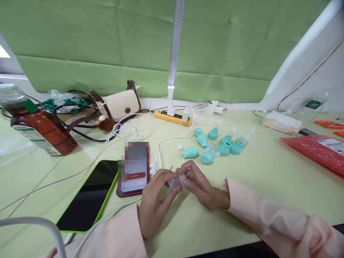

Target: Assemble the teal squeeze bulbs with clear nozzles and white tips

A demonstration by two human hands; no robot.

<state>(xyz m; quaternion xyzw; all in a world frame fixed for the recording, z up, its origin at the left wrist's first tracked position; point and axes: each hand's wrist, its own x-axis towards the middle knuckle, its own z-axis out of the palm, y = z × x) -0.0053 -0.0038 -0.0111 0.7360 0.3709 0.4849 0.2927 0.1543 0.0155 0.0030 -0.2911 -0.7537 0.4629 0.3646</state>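
Note:
My left hand (156, 202) and my right hand (205, 188) meet low in the middle, just above the table. Between the fingertips of my left hand is a small translucent plastic piece (176, 182). My right fingers pinch its right end, and part of it is hidden behind them. Beyond my hands, several turquoise squeeze bulbs lie or stand in a group, including a turquoise bulb (190, 152) on its side. Some, like the standing bulb (213, 133), carry clear tips. Several small white pieces (153, 168) lie beyond my left hand.
Left of my hands lie a red-cased phone (133, 191) and a green-edged phone (88, 195). A white cable (158, 143) runs from the yellow power strip (161, 116). A bottle (44, 127) and a cream handbag (120, 104) stand at left; a red package (317, 152) lies at right.

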